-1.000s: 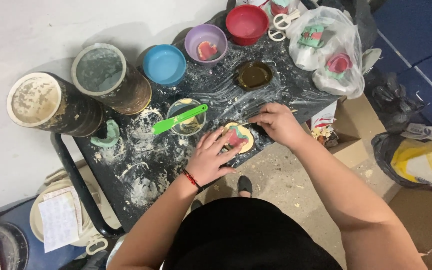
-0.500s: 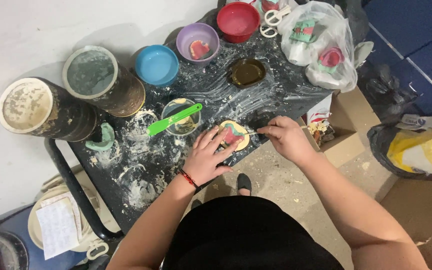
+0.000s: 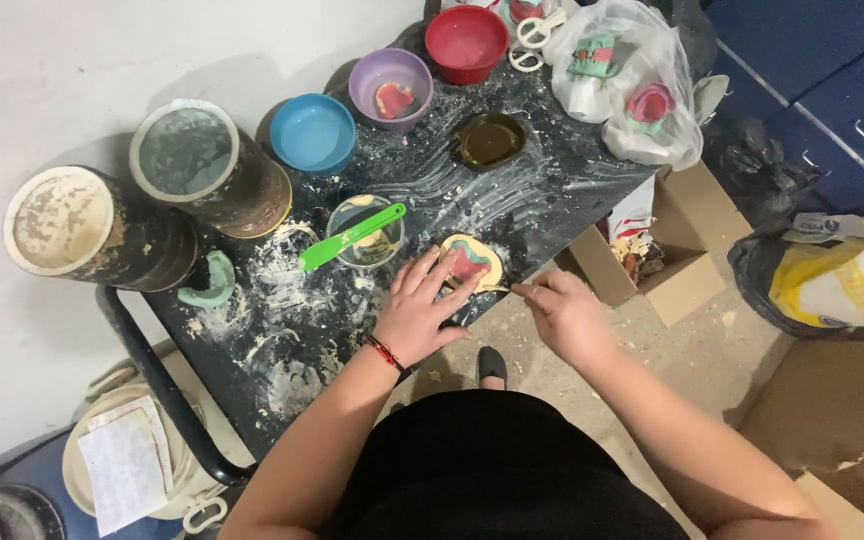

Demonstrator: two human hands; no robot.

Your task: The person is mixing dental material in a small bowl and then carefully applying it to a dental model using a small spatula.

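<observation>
A black, powder-smeared table stands against a pale wall, a cardboard box on the floor to its right. Near the table's near edge lies a yellowish plaster mould with a pink and green centre. The left hand rests flat with fingers spread, covering the mould's left side. The right hand, just off the edge, pinches a thin tool whose tip meets the mould; its shape is hard to make out. Left of the mould, a green spatula lies across a small bowl. At the far right, a plastic bag blurs its contents.
</observation>
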